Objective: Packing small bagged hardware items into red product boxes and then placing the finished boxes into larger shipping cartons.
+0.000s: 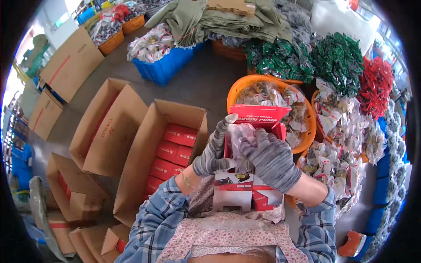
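Here, from the head view:

Left hand point(214, 151): gloved in grey knit; it is closed round the left side of the red-and-white carton point(245, 175), the forefinger raised up past the carton's open mouth.

Right hand point(272, 158): gloved alike; its fingers are curled over the clear plastic packet point(240, 138), which is pressed into the carton's open top.

Carton: a small upright box, red with white lower panels and small pictures on its front; it is held between both hands, just above the lap, its red lid flap point(259, 115) standing open beyond the fingers.

Open cardboard box point(144, 158): it is seen just left of the left hand, its flaps up; flat red cartons point(173, 151) with white labels are stacked inside in a column.

Empty-looking brown box point(103, 127): further left of that one, red lettering is seen on a flap.

Orange basket point(245, 84): just beyond the hands, it is filled with clear packets of small parts.

Heaped packets point(337, 162): to the right of the right hand, clear bags with white-and-red labels are piled.

Green foil bags point(307, 59): well beyond the hands, piled in a heap.

Red foil bags point(376, 85): far right of them.

Blue crate point(164, 68): well beyond the left hand, topped with pale packets.
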`<state>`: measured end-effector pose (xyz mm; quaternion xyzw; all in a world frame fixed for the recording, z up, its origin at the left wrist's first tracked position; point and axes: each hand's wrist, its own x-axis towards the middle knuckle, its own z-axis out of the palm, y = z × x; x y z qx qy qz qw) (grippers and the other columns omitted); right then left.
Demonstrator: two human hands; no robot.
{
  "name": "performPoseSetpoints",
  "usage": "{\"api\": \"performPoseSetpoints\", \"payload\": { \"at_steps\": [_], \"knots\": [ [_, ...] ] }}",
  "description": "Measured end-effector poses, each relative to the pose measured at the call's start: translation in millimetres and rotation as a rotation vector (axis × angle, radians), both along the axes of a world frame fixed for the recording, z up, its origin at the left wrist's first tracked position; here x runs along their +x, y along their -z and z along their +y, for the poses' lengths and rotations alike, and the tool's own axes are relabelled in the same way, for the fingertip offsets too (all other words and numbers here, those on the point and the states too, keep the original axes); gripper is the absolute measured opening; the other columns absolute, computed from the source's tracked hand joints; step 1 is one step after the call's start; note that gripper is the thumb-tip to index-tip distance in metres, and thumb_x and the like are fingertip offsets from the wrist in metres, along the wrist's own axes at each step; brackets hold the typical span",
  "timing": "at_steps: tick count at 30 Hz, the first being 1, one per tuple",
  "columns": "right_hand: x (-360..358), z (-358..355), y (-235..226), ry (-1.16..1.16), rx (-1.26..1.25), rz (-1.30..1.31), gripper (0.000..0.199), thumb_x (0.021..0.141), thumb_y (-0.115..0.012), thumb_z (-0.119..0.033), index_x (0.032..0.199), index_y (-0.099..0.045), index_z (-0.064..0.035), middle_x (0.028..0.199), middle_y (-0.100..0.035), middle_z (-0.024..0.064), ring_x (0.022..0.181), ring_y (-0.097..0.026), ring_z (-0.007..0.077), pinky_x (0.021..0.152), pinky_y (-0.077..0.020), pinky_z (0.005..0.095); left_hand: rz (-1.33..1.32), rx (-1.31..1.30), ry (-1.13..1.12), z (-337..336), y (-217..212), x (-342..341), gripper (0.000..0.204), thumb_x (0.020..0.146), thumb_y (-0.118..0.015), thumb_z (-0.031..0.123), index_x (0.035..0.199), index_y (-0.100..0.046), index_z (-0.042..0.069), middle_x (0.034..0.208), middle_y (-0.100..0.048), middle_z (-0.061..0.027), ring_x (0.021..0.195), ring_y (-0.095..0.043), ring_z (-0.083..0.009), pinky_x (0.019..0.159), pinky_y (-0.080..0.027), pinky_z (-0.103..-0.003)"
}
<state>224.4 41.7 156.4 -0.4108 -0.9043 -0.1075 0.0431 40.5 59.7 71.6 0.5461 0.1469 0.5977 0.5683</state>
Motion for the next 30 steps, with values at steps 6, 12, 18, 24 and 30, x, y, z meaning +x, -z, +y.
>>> {"api": "performPoseSetpoints", "payload": {
  "at_steps": [6, 12, 18, 24, 30],
  "knots": [
    [20.8, 19.2, -13.5, -0.165, -0.1, -0.084, 0.039, 0.078, -0.072, -0.023, 0.115, -0.065, -0.012, 0.116, -0.061, 0.0181, 0.092, -0.064, 0.0314, 0.08, -0.0518, 0.0422, 0.18, 0.1, -0.037, 9.0, 22.2, -3.9, 0.097, 0.077, -0.079, 0.041, 0.151, -0.027, 0.008, 0.142, -0.045, -0.0168, 0.131, -0.046, -0.0301, 0.11, -0.034, -0.045],
    [103.3, 44.2, 9.0, -0.183, -0.446, 0.87, 0.079, 0.074, -0.086, -0.036, 0.138, -0.049, -0.0083, 0.107, -0.063, 0.0076, 0.103, -0.063, 0.0229, 0.09, -0.05, 0.0393, 0.173, 0.041, -0.227, 1.6, 26.8, 7.0, 0.095, 0.079, -0.079, 0.037, 0.151, -0.022, 0.011, 0.145, -0.04, -0.0119, 0.136, -0.037, -0.0264, 0.115, -0.023, -0.045],
    [90.8, 56.5, 81.7, -0.054, -1.121, 1.294, 0.098, 0.071, -0.088, -0.044, 0.146, -0.035, -0.0078, 0.12, -0.059, 0.007, 0.113, -0.055, 0.0178, 0.1, -0.0443, 0.0368, 0.527, -0.248, -0.415, 2.5, 14.3, 26.1, 0.07, 0.073, -0.083, 0.02, 0.13, -0.045, 0.005, 0.115, -0.055, -0.0149, 0.111, -0.054, -0.0287, 0.098, -0.044, -0.044],
    [76.7, 39.4, 74.2, -0.052, -1.098, 1.325, 0.102, 0.07, -0.088, -0.044, 0.148, -0.032, -0.0093, 0.136, -0.051, 0.01, 0.121, -0.051, 0.0195, 0.107, -0.0407, 0.0363, 0.553, -0.118, -0.564, 0.8, 22.7, 34.6, 0.062, 0.071, -0.082, 0.012, 0.122, -0.049, 0.005, 0.114, -0.056, -0.0163, 0.11, -0.056, -0.032, 0.098, -0.045, -0.041],
    [88.9, 42.3, 89.7, -0.097, -0.697, 1.075, 0.096, 0.072, -0.084, -0.044, 0.148, -0.037, -0.0081, 0.144, -0.045, 0.0166, 0.13, -0.047, 0.0306, 0.115, -0.0319, 0.0444, 0.436, -0.197, -0.243, -1.4, 13.4, 23.5, 0.072, 0.072, -0.081, 0.029, 0.131, -0.048, 0.004, 0.13, -0.051, -0.019, 0.125, -0.048, -0.0384, 0.108, -0.038, -0.048]
  ]
}}
